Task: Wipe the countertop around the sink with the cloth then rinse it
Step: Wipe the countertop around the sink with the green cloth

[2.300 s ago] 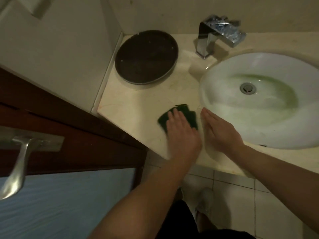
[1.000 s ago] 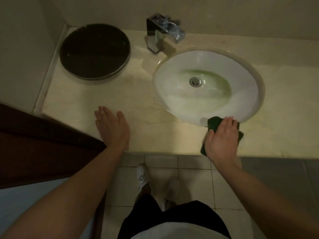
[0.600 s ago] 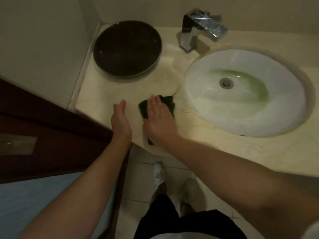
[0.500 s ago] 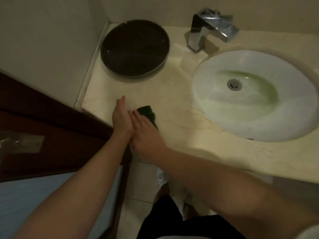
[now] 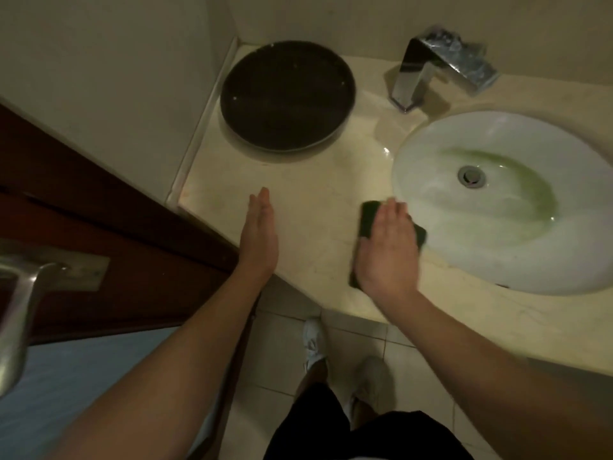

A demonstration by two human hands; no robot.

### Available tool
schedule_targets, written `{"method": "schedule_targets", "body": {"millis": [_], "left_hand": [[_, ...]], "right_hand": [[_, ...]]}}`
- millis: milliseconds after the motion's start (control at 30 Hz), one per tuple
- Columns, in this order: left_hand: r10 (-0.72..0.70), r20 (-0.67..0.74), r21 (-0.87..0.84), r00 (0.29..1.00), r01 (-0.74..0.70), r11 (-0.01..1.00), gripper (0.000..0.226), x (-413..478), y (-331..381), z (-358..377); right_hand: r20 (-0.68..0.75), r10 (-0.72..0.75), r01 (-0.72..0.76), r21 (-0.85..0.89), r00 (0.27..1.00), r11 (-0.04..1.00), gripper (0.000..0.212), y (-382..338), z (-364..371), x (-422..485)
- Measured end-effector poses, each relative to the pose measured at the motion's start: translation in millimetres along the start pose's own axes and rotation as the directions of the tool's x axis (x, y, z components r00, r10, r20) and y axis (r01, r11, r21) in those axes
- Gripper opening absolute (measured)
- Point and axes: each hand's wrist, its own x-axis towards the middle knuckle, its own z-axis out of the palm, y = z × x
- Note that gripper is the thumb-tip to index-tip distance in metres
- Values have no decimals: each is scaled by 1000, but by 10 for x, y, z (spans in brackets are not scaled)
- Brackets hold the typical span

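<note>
A dark green cloth (image 5: 369, 218) lies flat on the cream countertop (image 5: 315, 200), just left of the white oval sink (image 5: 497, 200). My right hand (image 5: 389, 250) presses down on the cloth with flat, extended fingers, covering most of it. My left hand (image 5: 260, 234) stands on edge at the counter's front left, fingers straight and together, holding nothing. The sink bowl has a green stain around the drain (image 5: 471, 175). A chrome tap (image 5: 441, 64) stands behind the sink.
A round dark tray (image 5: 287, 94) sits in the counter's back left corner against the wall. A brown door with a metal handle (image 5: 20, 303) is at the left. My shoes (image 5: 315, 340) stand on the tiled floor below the counter edge.
My right hand has slid the cloth to the right, from beside my left hand to the sink's left rim. My left hand stayed at the counter's front left.
</note>
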Motion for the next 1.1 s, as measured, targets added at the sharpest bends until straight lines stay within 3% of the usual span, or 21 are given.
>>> {"method": "schedule_targets", "body": {"millis": [67, 133, 167, 200, 267, 367, 500, 600, 667, 733, 833, 933, 1000, 1100], "left_hand": [[53, 3, 93, 999, -53, 994, 55, -1, -37, 68], [111, 20, 242, 994, -113, 964, 50, -24, -22, 124], [139, 37, 323, 990, -143, 936, 51, -11, -8, 149], [159, 57, 413, 986, -168, 895, 55, 25, 11, 169], [179, 85, 602, 980, -194, 775, 62, 126, 25, 211], [170, 114, 710, 979, -200, 675, 63, 176, 44, 262], [178, 155, 684, 972, -235, 690, 62, 192, 141, 309], [190, 190, 636, 963, -268, 724, 61, 209, 234, 384], [178, 220, 575, 959, -275, 771, 57, 178, 314, 458], [141, 269, 469, 953, -258, 845, 50, 117, 429, 558], [121, 355, 265, 927, -224, 938, 39, 45, 674, 772], [12, 425, 59, 905, -41, 997, 42, -7, 949, 1002], [-29, 483, -5, 875, 36, 999, 41, -38, 1102, 1152], [-5, 496, 2, 869, 4, 1000, 22, -54, 1303, 1362]], "right_hand": [[46, -209, 208, 30, 977, 978, 67, -399, 167, 164], [142, -481, 487, -15, 865, 873, 64, -556, 267, 242], [188, -534, 547, -20, 824, 837, 64, -532, 273, 304], [201, -547, 562, -17, 812, 827, 65, -481, 250, 394], [161, -492, 505, -55, 856, 861, 66, -413, 171, 692], [84, -294, 301, -98, 952, 948, 67, -328, 10, 1263], [-4, -20, 20, 68, 1000, 998, 61, -54, -78, 1494], [18, 251, -241, 357, 968, 903, 46, 33, -81, 1220], [60, 330, -324, 416, 942, 850, 35, 92, -137, 1003], [35, 349, -326, 453, 936, 830, 31, 220, -251, 842], [-113, 270, -189, 465, 956, 865, 26, 361, -569, 722], [-137, 131, -54, 461, 982, 886, 25, 377, -880, 659], [-165, 76, 5, 443, 983, 896, 24, 432, -1028, 683], [-184, 62, 9, 364, 981, 931, 27, 630, -1197, 758]]}}
